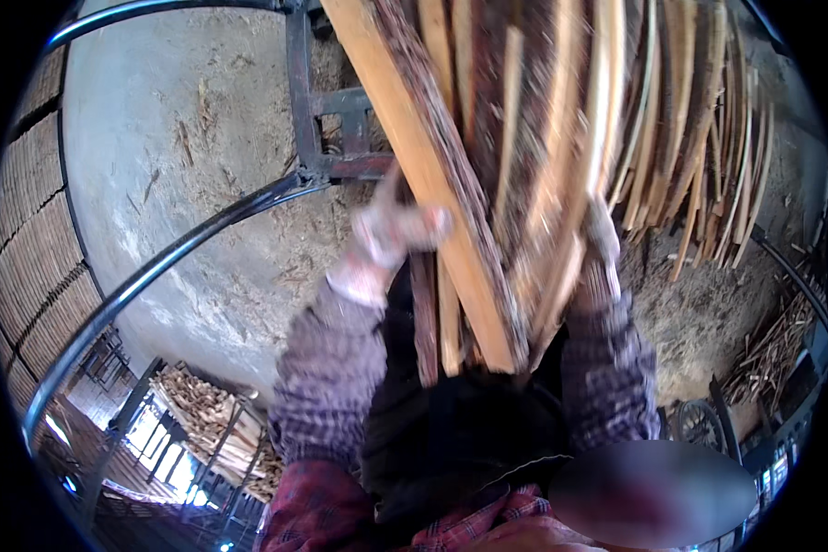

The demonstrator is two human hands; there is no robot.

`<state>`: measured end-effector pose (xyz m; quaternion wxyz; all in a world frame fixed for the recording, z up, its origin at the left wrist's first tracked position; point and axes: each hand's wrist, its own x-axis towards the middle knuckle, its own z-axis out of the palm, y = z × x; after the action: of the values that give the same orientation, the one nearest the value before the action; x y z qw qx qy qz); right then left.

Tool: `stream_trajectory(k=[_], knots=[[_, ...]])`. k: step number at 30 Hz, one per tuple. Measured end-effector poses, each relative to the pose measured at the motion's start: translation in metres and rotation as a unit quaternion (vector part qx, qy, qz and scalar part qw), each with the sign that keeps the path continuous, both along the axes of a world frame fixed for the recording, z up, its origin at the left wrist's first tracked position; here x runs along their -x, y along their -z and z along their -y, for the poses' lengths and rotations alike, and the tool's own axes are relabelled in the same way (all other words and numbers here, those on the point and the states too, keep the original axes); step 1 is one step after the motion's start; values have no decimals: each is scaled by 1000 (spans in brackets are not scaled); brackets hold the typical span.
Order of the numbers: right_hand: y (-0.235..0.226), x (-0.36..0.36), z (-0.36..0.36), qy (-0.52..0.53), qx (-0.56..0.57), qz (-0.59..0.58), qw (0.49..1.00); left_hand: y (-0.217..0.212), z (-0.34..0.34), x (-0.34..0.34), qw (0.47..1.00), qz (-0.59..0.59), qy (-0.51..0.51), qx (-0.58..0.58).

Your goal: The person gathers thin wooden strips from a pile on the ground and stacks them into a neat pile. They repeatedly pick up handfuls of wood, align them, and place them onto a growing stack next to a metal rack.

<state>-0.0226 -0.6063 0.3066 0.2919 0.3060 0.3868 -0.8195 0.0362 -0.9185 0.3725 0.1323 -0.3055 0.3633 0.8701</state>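
Observation:
My left hand [391, 230], in a pale glove, grips a long bark-edged board [432, 170], its thumb on top and its fingers hidden. This board lies slanted across several loose wood strips [561, 110], some with rough bark on them. Along the right edge of these strips my right hand [602, 241] is closed on the outermost ones, blurred by motion and with its fingers mostly hidden. The near ends of the wood reach toward my dark apron [465, 423].
More long strips [699, 138] lie side by side at the far right. A dark metal frame [304, 120] stands at the upper left, with a curved bar [156, 267] beside it. Cut wood is stacked [207, 414] at the lower left; scraps [773, 350] are heaped at right.

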Motion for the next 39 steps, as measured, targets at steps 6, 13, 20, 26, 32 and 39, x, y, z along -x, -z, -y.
stream_trajectory(k=[6,13,20,26,32,39], knots=[[39,100,207,-439,-389,4,810,109,110,104,899,212,234,304],[57,87,229,-543,-401,66,735,170,163,100,652,308,414,555],[13,-6,128,-240,-164,158,944,143,114,69,693,292,281,596],[30,-93,12,-304,-262,160,902,124,86,18,714,276,128,631],[-11,-111,-108,-121,-297,179,930,90,-68,111,789,-3,140,598],[-35,-185,-217,51,-361,264,893,101,-185,155,815,80,19,574]])
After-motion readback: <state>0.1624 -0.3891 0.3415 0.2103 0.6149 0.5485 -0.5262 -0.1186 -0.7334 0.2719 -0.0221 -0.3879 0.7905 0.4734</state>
